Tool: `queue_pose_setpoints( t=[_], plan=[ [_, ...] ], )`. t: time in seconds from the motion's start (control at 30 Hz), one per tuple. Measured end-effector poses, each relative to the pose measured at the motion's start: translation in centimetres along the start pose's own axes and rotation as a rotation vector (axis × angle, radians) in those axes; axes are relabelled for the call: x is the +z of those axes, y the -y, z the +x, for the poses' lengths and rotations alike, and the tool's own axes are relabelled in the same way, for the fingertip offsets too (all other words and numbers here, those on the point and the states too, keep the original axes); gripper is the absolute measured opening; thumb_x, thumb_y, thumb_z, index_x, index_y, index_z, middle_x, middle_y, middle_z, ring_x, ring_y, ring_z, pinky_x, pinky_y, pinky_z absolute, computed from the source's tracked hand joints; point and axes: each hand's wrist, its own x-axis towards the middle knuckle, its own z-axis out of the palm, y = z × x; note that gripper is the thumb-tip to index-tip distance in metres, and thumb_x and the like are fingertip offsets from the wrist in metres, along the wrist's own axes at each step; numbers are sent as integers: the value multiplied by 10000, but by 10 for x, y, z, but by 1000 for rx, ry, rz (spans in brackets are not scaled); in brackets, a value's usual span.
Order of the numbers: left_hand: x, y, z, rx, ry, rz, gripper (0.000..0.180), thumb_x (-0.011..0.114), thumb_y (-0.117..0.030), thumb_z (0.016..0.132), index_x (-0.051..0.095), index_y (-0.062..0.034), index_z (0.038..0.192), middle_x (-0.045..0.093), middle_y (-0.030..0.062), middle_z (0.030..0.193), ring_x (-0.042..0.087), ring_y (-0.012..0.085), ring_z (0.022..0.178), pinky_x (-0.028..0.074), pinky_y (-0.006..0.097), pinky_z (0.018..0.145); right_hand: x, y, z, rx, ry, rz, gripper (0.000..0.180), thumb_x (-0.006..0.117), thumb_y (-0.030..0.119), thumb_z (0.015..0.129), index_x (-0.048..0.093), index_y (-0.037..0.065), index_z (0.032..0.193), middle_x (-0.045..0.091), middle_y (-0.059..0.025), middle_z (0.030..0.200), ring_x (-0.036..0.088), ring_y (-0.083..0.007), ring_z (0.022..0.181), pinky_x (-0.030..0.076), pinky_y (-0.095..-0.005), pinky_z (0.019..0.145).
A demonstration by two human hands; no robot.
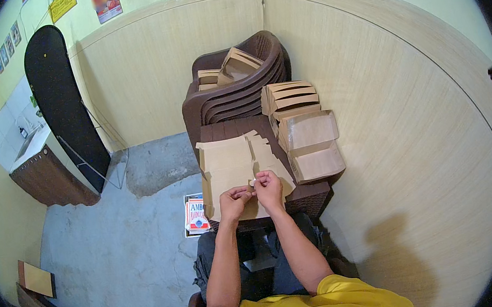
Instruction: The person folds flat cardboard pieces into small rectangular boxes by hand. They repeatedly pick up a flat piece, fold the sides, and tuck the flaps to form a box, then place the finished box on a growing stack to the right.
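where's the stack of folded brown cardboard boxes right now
In the head view the stack of folded brown cardboard boxes sits on the far right of the small brown table, against the wall, just beyond the right hand and beside the stacked brown plastic chairs.

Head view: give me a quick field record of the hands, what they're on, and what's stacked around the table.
left hand: resting on the flat cardboard blanks
right hand: pinching a small pale piece, too small to identify
work surface: brown table
folded boxes: piled along the table's right side
stacked brown chairs: behind the table, more cardboard on the seat
floor: printed box left of the table
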Motion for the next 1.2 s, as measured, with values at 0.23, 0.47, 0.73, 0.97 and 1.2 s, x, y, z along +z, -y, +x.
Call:
queue_pose_setpoints(
  t=[0.23, 0.47, 0.73, 0.97, 1.2],
  plan=[
    [3, 0, -7, 55, 7, 12, 238, 749, 83, 932, 767, 65, 1169, 812, 141, 1038, 783, 189, 947, 621, 303, 896, -8, 11, -2, 25, 37, -11, 229, 684, -87, 940, 620, -32, 1153, 694, -91, 909, 691, -149, 720, 618, -289, 586],
    [3, 5, -6, 54, 1, 42, 206, 767, 77, 934, 774, 74, 1140, 808, 138, 1027, 770, 175, 948, 620, 296, 886, -12, 10, 1, 66, 105, -3, 200, 719, -71, 940, 634, 1, 1106, 682, -62, 842, 700, -145, 717, 624, -312, 573],
    [2, 2, -5, 35, -7, 5, 231, 752, 4, 968, 760, 49, 1194, 810, 148, 1043, 780, 198, 961, 618, 315, 895, -25, 10, 3, 141, 237, 119, 219, 751, -21, 977, 678, -24, 1183, 746, -76, 924, 709, -126, 758, 608, -263, 662],
    [3, 4, 10, 172, -51, 167, 188, 760, -74, 990, 799, 36, 1136, 813, 149, 998, 783, 184, 916, 610, 313, 848, -29, 9, 7, 273, 231, 81, 125, 754, 21, 996, 766, -48, 1099, 780, -87, 937, 727, -145, 741, 623, -272, 683],
    [17, 4, 16, 128, -121, 194, 173, 789, -72, 974, 812, 62, 1081, 815, 116, 955, 755, 147, 815, 609, 285, 736, -27, 10, 5, 269, 197, 195, 198, 744, -7, 986, 740, -25, 1184, 768, -71, 951, 722, -138, 815, 614, -276, 681]
  ],
)
